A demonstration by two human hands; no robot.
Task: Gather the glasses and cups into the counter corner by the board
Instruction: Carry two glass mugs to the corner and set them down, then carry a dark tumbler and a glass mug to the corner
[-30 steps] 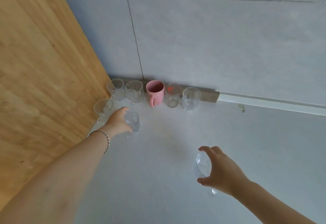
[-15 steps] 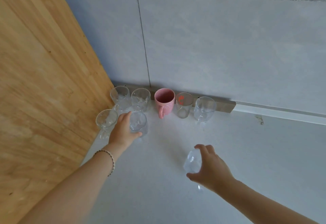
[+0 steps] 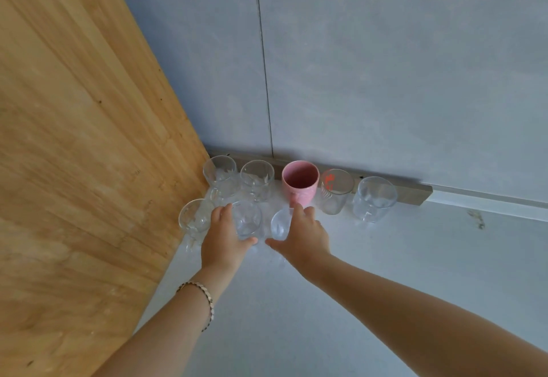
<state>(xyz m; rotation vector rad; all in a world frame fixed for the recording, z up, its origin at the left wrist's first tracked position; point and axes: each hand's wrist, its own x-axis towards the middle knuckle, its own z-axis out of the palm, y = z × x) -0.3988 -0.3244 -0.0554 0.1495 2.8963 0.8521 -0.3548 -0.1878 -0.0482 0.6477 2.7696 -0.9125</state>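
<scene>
Several clear glasses stand in the counter corner beside the wooden board (image 3: 74,139). Along the wall stand two clear glasses (image 3: 220,173) (image 3: 257,178), a pink cup (image 3: 300,181), a glass with a red print (image 3: 336,189) and a wine glass (image 3: 375,198). Another glass (image 3: 194,218) stands against the board. My left hand (image 3: 222,240) is wrapped around a clear glass (image 3: 247,219) in the front row. My right hand (image 3: 302,234) holds a second clear glass (image 3: 281,224) just right of it, in front of the pink cup.
The pale grey counter (image 3: 415,273) stretches to the right and toward me. A tiled wall (image 3: 385,80) with a low grey strip (image 3: 415,194) closes the back. The board leans along the left side.
My right hand has carried its glass from mid-counter up to the corner, beside the glass in my left hand. My left hand has stayed on its glass.
</scene>
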